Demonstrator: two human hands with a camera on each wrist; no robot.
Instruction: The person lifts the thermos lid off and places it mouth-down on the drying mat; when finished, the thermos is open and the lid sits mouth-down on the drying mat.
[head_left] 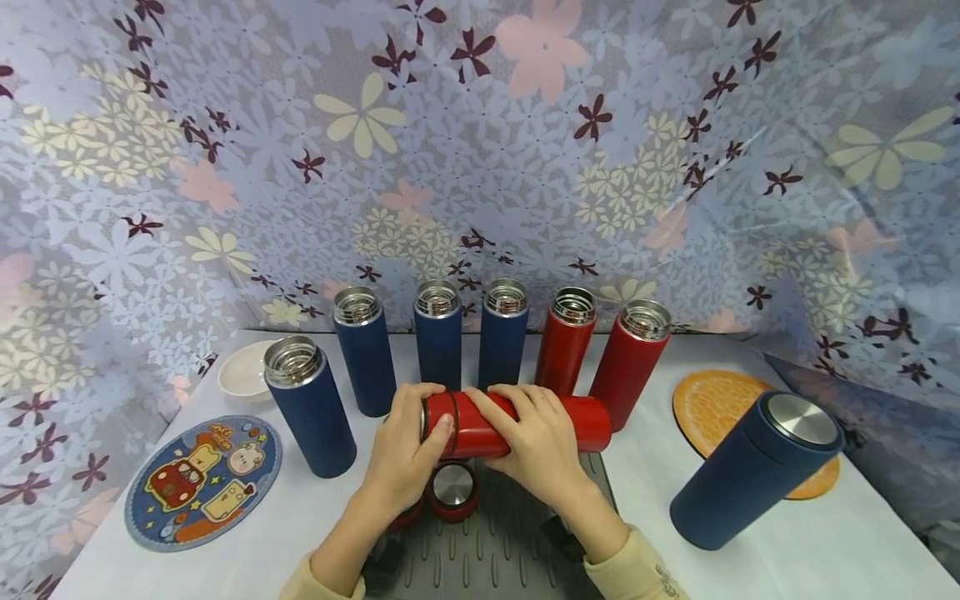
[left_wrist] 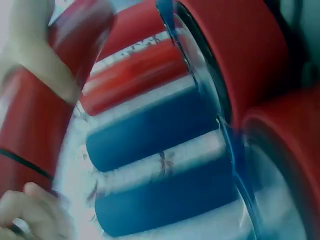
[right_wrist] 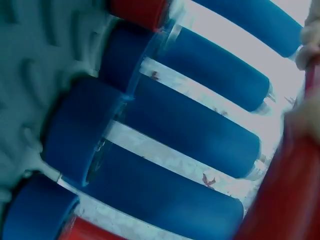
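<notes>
A red thermos [head_left: 588, 423] is held on its side above the tray, a dark seam between its lid [head_left: 438, 407] and body. My left hand [head_left: 405, 442] grips the lid end, thumb along the front. Around the body, my right hand [head_left: 536, 437] is wrapped with its fingers over the top. The left wrist view, blurred, shows the same thermos [left_wrist: 32, 115] with a hand at each end. Beneath the left hand, a red lid [head_left: 453, 487] with a silver top sits on the tray; another is partly hidden by the left wrist.
Behind stand several lidless thermoses, blue [head_left: 438, 342] and red [head_left: 630, 358]. A lidded blue thermos [head_left: 750, 475] stands right, beside an orange-slice mat [head_left: 705, 408]. Left are a cartoon mat [head_left: 202, 483] and white dish [head_left: 243, 371]. Blue lids [right_wrist: 80, 130] sit by the ribbed tray [head_left: 480, 562].
</notes>
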